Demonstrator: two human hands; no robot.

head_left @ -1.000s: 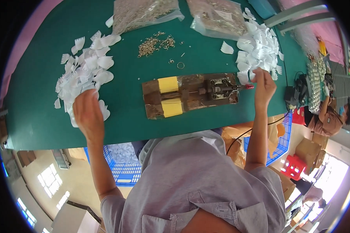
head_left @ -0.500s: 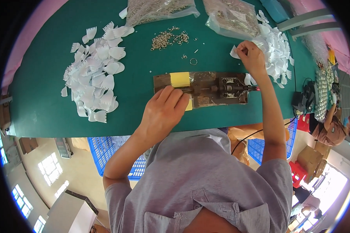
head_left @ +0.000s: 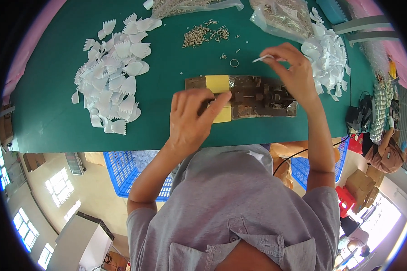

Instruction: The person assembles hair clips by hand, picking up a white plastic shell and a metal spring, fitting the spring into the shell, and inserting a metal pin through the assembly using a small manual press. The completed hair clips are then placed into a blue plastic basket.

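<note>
My right hand (head_left: 294, 70) pinches a white toothed plastic piece (head_left: 263, 58), like half of a hair claw clip. It is raised over the green table, beyond the right end of a brown jig (head_left: 246, 111). My left hand (head_left: 190, 115) hovers at the jig's left part, thumb stretched out and apart from the curled fingers, with nothing visible in it. Yellow tape (head_left: 217, 83) wraps the jig beside that thumb. The dark metal mechanism (head_left: 276, 96) on the jig's right part is blurred. Similar white pieces form a left pile (head_left: 115, 86) and a right pile (head_left: 328, 56).
Small metal parts (head_left: 196, 36) lie in a heap behind the jig, near a thin ring (head_left: 234, 63). Two clear bags (head_left: 282, 20) of metal parts are at the back. A black adapter (head_left: 358, 115) with cables sits at right. Blue baskets (head_left: 117, 174) stand below the table edge.
My right hand has lifted the white piece from beside the right pile and brought it leftward. My left hand's thumb has spread from its fingers. The view has shifted slightly.
</note>
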